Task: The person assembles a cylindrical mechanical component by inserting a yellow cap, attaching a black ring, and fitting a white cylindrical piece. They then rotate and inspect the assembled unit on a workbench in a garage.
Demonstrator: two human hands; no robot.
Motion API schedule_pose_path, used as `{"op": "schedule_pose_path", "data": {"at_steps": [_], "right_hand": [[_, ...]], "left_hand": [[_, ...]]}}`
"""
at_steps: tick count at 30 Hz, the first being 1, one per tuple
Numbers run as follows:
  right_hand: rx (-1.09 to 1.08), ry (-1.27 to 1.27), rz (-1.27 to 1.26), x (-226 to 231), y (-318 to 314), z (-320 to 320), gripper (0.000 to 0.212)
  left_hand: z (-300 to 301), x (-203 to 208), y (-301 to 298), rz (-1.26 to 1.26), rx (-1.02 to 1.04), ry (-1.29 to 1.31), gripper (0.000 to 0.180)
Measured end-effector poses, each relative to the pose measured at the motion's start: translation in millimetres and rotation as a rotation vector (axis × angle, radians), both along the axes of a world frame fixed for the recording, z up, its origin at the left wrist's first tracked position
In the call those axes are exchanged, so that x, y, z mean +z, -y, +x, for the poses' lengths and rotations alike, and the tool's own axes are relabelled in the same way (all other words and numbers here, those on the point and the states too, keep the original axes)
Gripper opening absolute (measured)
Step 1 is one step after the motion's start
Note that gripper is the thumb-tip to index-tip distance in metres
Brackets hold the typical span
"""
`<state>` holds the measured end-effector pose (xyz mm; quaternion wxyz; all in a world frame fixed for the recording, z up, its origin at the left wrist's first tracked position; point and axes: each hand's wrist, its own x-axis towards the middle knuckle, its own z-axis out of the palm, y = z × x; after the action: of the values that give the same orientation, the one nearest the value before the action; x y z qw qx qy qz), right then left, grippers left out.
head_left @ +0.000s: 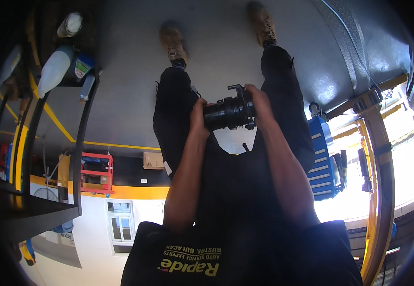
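Between both hands, in front of my lap, I hold a black cylindrical car part on its side. Short pipe stubs and small brackets stick out from it, with a bent stub at the top. My left hand is closed round its left end. Round the right end my right hand is closed, the thumb side near the bent stub. Whatever lies inside the part is hidden, and its exact kind is not clear.
A blue tool cabinet stands to my right, near a lift post. On the left are a dark rack with a white bottle and a blue jug, and a red trolley. A cable crosses the floor at the far right.
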<state>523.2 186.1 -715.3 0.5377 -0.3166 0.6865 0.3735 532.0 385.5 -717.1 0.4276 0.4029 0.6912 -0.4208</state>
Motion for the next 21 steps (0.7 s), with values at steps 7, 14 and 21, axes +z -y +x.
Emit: {"op": "schedule_pose_path", "data": {"at_steps": [7,14,21], "right_hand": [[0.230,0.114,0.042,12,-7,5,0.039],[0.166,-0.029,0.107,-1,-2,-41,0.042],[0.047,-0.148,0.187,26,6,-10,0.048]], "left_hand": [[-40,-11,-27,-0.083,0.057,-0.189,0.065],[-20,14,3,0.059,-0.340,-0.063,0.067],[-24,21,-9,-0.051,-0.549,0.378,0.044]]}}
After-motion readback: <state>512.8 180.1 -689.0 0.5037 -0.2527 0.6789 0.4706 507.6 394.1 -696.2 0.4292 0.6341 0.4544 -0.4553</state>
